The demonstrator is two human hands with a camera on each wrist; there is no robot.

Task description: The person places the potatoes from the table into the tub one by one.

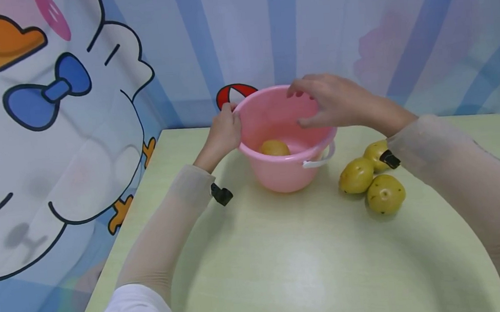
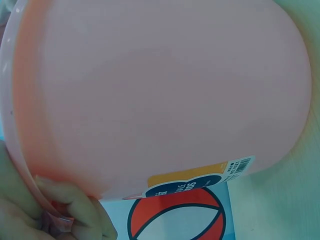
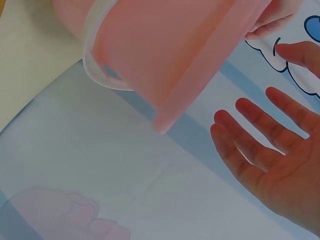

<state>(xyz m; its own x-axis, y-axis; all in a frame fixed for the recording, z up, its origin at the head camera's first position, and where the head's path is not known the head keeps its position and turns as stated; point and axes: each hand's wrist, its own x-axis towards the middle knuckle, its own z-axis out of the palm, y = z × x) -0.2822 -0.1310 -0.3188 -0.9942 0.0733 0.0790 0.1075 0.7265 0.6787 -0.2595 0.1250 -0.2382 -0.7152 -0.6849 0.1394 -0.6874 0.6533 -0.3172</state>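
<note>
Pink bucket standing on the tabletop, mouth upward, with one yellow fruit lying inside on its floor; whether more fruit lies behind the near wall cannot be told from the head view. The white handle hangs at the bucket's right side, and a printed label shows on the outer wall in the left wrist view. The left hand is clamped on the rim, fingers curled round its edge. The right hand is spread above the far right part of the mouth, thumb and fingers apart, holding nothing; the right wrist view shows it clear of the rim. The step in hand is judged to be the placing of fruit in the bucket, the right hand being free for another. The next move would then call for a reach down beside the bucket to the three yellow fruits, grouped closely on the tabletop, while the left hand steadies the rim. Beyond stands a printed backdrop.
</note>
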